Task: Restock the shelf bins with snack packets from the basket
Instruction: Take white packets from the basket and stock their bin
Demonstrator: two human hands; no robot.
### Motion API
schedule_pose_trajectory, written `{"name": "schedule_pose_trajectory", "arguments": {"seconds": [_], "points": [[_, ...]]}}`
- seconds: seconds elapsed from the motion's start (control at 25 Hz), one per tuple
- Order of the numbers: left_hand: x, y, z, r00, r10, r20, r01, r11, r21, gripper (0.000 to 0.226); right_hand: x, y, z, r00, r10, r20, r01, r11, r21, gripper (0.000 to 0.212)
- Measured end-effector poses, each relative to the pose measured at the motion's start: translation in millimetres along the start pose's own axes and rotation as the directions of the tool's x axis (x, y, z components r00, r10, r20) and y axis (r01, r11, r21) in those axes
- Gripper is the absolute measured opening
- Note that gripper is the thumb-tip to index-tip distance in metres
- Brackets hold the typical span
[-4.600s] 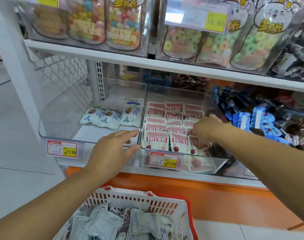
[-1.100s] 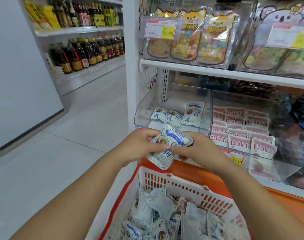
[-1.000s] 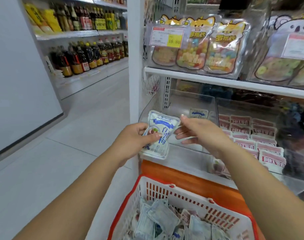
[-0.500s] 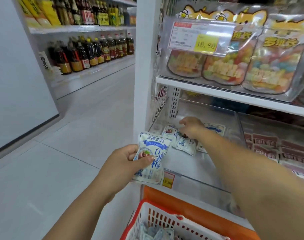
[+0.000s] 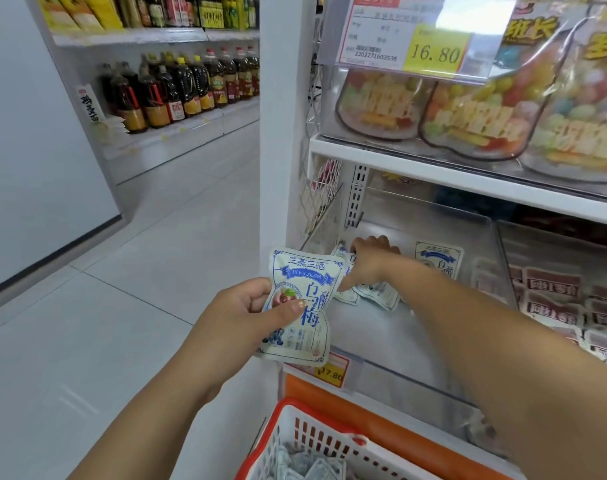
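One packet (image 5: 297,299) is clamped in the left hand (image 5: 238,318), thumb across its printed face and fingers behind. It stands nearly upright, long axis top to bottom, print toward the camera; whether a second packet sits behind it I cannot tell. This hand hovers outside the front left corner of the bin (image 5: 381,336), so the bin's bare floor lies to its right and farther in, a short way off. Below, the basket (image 5: 284,407) shows one corner with a heap of packets inside, too cut off to count. The right hand (image 5: 371,261) is well apart from the left, reaching deep into the bin's back left part, knuckles up, resting on the bin packets (image 5: 378,292); whether it grips one or only presses them I cannot tell. At least four such packets show in the bin: three lying partly under or beside that hand and one more (image 5: 439,261) leaning at the back, just right of it. Judged from this, the left hand is nearer the open front floor, the right nearer the back row, so the held packet probably has to go inward and rightward, either passed across or laid flat. Farther right, the next bin holds red packets (image 5: 551,289) in close rows, about eight showing.
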State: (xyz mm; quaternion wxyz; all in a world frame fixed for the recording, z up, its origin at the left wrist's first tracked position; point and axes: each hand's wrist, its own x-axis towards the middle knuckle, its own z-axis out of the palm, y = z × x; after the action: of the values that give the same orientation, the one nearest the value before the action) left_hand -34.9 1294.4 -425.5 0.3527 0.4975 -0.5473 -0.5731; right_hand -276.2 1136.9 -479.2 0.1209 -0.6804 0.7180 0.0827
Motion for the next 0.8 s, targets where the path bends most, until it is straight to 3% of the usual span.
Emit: {"name": "schedule_pose_trajectory", "arguments": {"seconds": [0.08, 0.16, 0.28, 0.36, 0.44, 0.6, 0.68, 0.8], "points": [[0, 0, 0, 1.000, -0.005, -0.005, 0.005, 1.000, 0.001, 0.015, -4, -1, -3, 0.976, -0.034, -0.213, 0.039, 0.999, 0.019, 0.082], [0, 0, 1, 1.000, -0.006, -0.007, 0.006, 1.000, 0.002, 0.015, -5, 2, -6, 0.907, -0.014, -0.422, 0.003, 1.000, -0.026, 0.075], [0, 1, 1, 1.000, -0.002, -0.004, 0.002, 1.000, 0.005, 0.015, -4, 2, 3, 0.846, 0.047, -0.531, -0.102, 0.992, -0.075, 0.078], [1, 1, 1, 1.000, 0.000, -0.005, 0.000, 1.000, 0.008, 0.015, -5, 2, 13, 0.833, 0.090, -0.547, -0.105, 0.995, 0.003, 0.081], [2, 1, 1, 1.000, 0.009, -0.019, -0.008, 0.999, 0.036, 0.015, -6, -1, 17, 0.832, 0.173, -0.527, -0.067, 0.975, 0.214, 0.088], [2, 0, 1, 0.999, 0.016, -0.038, -0.014, 0.999, 0.043, 0.015, -5, -5, 16, 0.815, 0.367, -0.449, 0.007, 0.768, 0.640, 0.077], [2, 0, 2, 0.999, 0.015, -0.038, -0.013, 0.999, 0.042, 0.014, -6, -5, 16, 0.837, 0.360, -0.413, -0.030, 0.783, 0.622, 0.070], [2, 0, 2, 1.000, 0.015, -0.026, -0.014, 1.000, 0.019, 0.014, -11, 1, 5, 0.867, 0.352, -0.353, -0.081, 0.799, 0.596, 0.075]]}}
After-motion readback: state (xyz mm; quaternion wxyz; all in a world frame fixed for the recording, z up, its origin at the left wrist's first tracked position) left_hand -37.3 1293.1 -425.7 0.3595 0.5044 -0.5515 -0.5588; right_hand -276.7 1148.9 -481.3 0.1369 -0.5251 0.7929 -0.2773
